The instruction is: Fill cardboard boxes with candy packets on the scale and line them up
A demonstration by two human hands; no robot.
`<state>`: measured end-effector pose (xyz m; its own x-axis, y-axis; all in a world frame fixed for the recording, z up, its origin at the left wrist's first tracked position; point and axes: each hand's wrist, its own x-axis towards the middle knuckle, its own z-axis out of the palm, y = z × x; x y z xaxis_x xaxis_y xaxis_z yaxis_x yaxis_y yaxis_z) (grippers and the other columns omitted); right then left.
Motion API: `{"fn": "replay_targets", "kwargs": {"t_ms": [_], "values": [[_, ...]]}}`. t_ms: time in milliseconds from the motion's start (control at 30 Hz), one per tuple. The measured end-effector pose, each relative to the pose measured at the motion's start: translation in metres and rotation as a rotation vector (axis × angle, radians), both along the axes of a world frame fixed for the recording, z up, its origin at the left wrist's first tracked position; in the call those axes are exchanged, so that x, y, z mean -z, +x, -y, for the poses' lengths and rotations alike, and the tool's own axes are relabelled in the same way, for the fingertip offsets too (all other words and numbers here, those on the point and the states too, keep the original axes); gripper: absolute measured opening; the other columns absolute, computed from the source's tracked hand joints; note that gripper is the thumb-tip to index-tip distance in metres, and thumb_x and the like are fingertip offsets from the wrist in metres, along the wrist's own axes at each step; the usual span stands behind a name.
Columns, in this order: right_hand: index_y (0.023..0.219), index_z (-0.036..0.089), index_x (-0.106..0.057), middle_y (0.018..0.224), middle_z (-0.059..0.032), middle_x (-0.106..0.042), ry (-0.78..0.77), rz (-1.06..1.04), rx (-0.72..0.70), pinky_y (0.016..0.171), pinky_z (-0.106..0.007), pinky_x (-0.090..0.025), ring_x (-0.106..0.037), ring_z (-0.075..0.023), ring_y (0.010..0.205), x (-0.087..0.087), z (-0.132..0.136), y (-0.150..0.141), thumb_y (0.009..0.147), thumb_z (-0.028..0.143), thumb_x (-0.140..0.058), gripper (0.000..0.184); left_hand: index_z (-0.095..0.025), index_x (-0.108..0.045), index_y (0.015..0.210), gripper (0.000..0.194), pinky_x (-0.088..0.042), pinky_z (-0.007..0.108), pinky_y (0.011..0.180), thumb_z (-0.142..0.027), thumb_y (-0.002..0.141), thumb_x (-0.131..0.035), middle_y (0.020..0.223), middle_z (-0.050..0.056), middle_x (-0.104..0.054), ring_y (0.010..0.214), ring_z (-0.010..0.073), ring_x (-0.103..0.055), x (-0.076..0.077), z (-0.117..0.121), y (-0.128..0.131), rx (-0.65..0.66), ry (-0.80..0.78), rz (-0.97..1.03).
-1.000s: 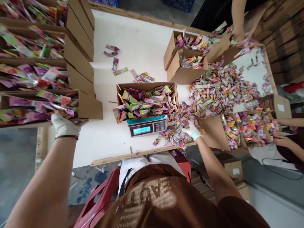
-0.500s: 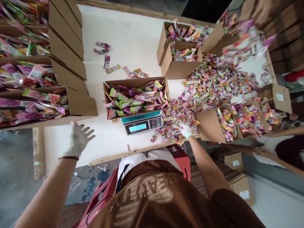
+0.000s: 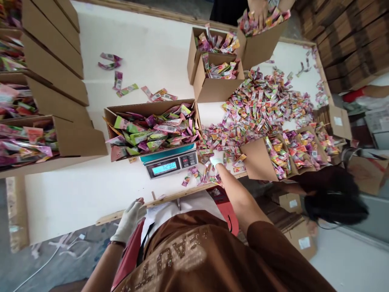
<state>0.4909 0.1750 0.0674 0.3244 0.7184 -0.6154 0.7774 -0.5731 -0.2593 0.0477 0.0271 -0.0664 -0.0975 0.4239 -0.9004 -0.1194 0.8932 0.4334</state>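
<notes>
The white worktop (image 3: 152, 61) spans the view, with a row of packed cartons (image 3: 80, 140) along its left end. Over its right half spreads a heap of small wrapped packets (image 3: 264, 105), trailing down to the near edge; two filled boxes (image 3: 219, 90) bound it on the far side, and an upright side carton (image 3: 259, 160) walls it off on the near right. In the middle, a full box (image 3: 146, 108) rests on the scale (image 3: 170, 164), overhanging it leftward, its long axis running left to right, the right end slightly farther away. It lies left and a little forward of the right hand (image 3: 217, 158), the nearer of the hands, with only a fringe of packets and the end of the scale between. That gloved hand is down among the packets, which lie all about its fingers; whether it grips any, I cannot tell. The gloved left hand (image 3: 130, 221) hangs at the near edge, fingers straight and apparently holding nothing, the scale standing between it and the box. Across the worktop, a co-worker's hand (image 3: 259, 12) touches packets in another carton. Smallest are the stray packets (image 3: 118, 81) lying beyond the box.
</notes>
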Motion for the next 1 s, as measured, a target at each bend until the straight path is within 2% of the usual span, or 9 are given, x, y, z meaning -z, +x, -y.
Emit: {"fn": "replay_targets", "kwargs": {"t_ms": [133, 300, 400, 467, 567, 667, 733, 833, 1000], "values": [[0.134, 0.017, -0.066, 0.134, -0.0094, -0.067, 0.017, -0.085, -0.143, 0.097, -0.045, -0.061, -0.069, -0.0245, 0.114, -0.052, -0.023, 0.022, 0.103, 0.043, -0.069, 0.041, -0.020, -0.066, 0.121, 0.058, -0.061, 0.047, 0.097, -0.049, 0.072, -0.079, 0.136, 0.017, -0.066, 0.118, 0.0328, -0.071, 0.005, -0.012, -0.009, -0.006, 0.024, -0.029], [0.107, 0.015, -0.079, 0.112, -0.0057, -0.076, 0.083, -0.202, -0.370, 0.098, -0.037, -0.058, -0.071, -0.0218, 0.103, -0.163, -0.070, 0.049, 0.087, 0.028, -0.082, 0.023, -0.020, -0.066, 0.119, 0.058, -0.059, 0.041, 0.097, -0.054, 0.073, -0.076, 0.139, 0.015, -0.066, 0.121, 0.0308, -0.071, -0.001, -0.026, -0.009, -0.023, 0.089, -0.018], [0.098, 0.019, -0.082, 0.105, -0.0024, -0.076, 0.256, -0.289, -0.646, 0.103, -0.034, -0.053, -0.070, -0.0196, 0.102, -0.224, -0.105, 0.020, 0.078, 0.014, -0.076, 0.022, -0.019, -0.066, 0.118, 0.061, -0.059, 0.041, 0.097, -0.056, 0.070, -0.076, 0.137, 0.018, -0.067, 0.123, 0.0330, -0.070, -0.015, -0.025, -0.003, -0.027, 0.126, 0.009], [0.100, 0.021, -0.082, 0.107, -0.0027, -0.073, 0.406, -0.315, -0.868, 0.105, -0.035, -0.050, -0.068, -0.0194, 0.103, -0.242, -0.127, -0.025, 0.079, 0.010, -0.067, 0.029, -0.018, -0.066, 0.118, 0.064, -0.059, 0.043, 0.097, -0.058, 0.069, -0.076, 0.133, 0.019, -0.069, 0.122, 0.0344, -0.071, -0.023, -0.020, 0.001, -0.044, 0.146, 0.014], [0.098, 0.016, -0.080, 0.112, -0.0047, -0.068, 0.403, -0.298, -1.014, 0.107, -0.033, -0.047, -0.064, -0.0196, 0.111, -0.223, -0.148, -0.110, 0.077, 0.003, -0.059, 0.033, -0.018, -0.065, 0.120, 0.065, -0.059, 0.044, 0.098, -0.058, 0.070, -0.076, 0.134, 0.020, -0.069, 0.120, 0.0341, -0.072, -0.025, -0.005, 0.001, -0.090, 0.135, -0.006], [0.088, 0.010, -0.075, 0.107, -0.0065, -0.068, 0.256, -0.271, -0.977, 0.103, -0.031, -0.049, -0.065, -0.0197, 0.111, -0.172, -0.152, -0.174, 0.076, 0.002, -0.061, 0.020, -0.019, -0.064, 0.121, 0.061, -0.059, 0.044, 0.100, -0.057, 0.074, -0.076, 0.141, 0.021, -0.066, 0.122, 0.0339, -0.072, -0.020, 0.017, -0.004, -0.143, 0.113, -0.018], [0.084, 0.011, -0.073, 0.105, -0.0070, -0.070, 0.220, -0.271, -0.927, 0.097, -0.028, -0.052, -0.068, -0.0210, 0.108, -0.145, -0.151, -0.193, 0.071, 0.002, -0.070, 0.016, -0.021, -0.063, 0.119, 0.057, -0.060, 0.045, 0.101, -0.055, 0.075, -0.075, 0.141, 0.023, -0.065, 0.124, 0.0355, -0.071, -0.018, 0.033, -0.008, -0.174, 0.094, -0.024], [0.087, 0.010, -0.073, 0.110, -0.0051, -0.072, 0.225, -0.293, -0.800, 0.095, -0.026, -0.054, -0.070, -0.0201, 0.107, -0.135, -0.151, -0.192, 0.070, 0.008, -0.077, 0.018, -0.024, -0.063, 0.114, 0.051, -0.060, 0.048, 0.101, -0.053, 0.074, -0.076, 0.136, 0.023, -0.069, 0.126, 0.0378, -0.070, -0.017, 0.050, -0.012, -0.199, 0.065, -0.031], [0.104, 0.013, -0.079, 0.130, -0.0038, -0.070, 0.353, -0.428, -0.799, 0.107, -0.034, -0.052, -0.066, -0.0206, 0.123, -0.171, -0.151, -0.128, 0.087, 0.025, -0.069, 0.022, -0.023, -0.063, 0.110, 0.049, -0.061, 0.050, 0.099, -0.051, 0.072, -0.074, 0.124, 0.022, -0.072, 0.123, 0.0385, -0.071, -0.029, 0.045, -0.006, -0.196, 0.080, -0.047]]}}
